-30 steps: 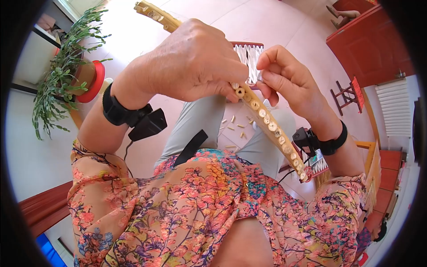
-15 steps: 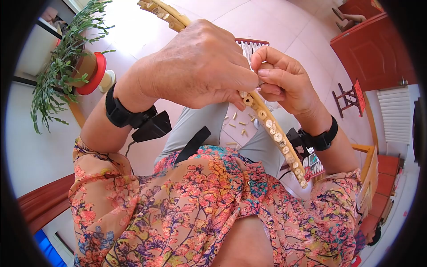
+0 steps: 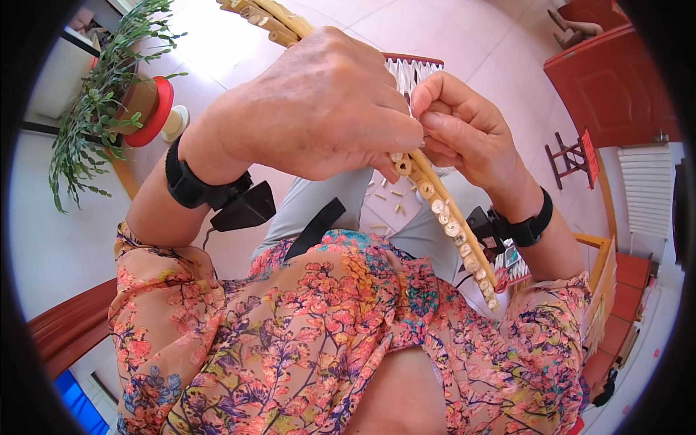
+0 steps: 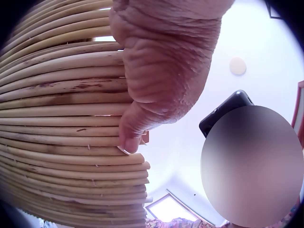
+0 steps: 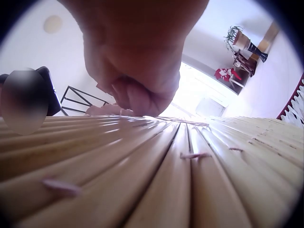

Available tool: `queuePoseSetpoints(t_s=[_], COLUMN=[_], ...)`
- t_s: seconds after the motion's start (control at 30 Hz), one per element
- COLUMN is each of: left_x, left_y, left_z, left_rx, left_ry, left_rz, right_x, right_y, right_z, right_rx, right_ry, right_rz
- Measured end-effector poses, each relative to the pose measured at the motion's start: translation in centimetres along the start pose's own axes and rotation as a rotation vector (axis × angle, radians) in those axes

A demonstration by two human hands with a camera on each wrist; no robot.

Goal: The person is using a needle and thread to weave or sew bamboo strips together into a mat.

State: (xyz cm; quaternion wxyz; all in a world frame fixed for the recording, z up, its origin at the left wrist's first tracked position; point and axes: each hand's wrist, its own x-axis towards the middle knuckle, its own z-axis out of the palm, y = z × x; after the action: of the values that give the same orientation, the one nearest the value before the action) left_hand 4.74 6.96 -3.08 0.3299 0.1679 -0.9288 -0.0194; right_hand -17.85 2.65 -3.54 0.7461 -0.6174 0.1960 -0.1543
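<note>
Steadiness counts most, I judge: the left hand (image 3: 319, 101), its grip clamped round the reed panel (image 3: 448, 217) held edge-on above the lap, should brace close beside the right hand (image 3: 467, 134), pinched on the panel's edge (anything else it nips is hidden); only the 2 wrist views show the rods' broad face.

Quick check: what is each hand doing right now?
Left hand: closed, gripping the reed panel.
Right hand: closed, pinching at the reed panel's edge.
</note>
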Motion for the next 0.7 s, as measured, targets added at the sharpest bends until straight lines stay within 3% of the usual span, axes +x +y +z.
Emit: queuePoseSetpoints(t_s=[0.7], left_x=[-0.89], left_y=[0.91], left_z=[0.64], left_rx=[-0.006], left_ry=[-0.015], left_rz=[0.012], right_x=[0.12], right_y=[-0.12], right_z=[0.76], right_rx=[-0.024], right_ry=[-0.119], right_rz=[0.107])
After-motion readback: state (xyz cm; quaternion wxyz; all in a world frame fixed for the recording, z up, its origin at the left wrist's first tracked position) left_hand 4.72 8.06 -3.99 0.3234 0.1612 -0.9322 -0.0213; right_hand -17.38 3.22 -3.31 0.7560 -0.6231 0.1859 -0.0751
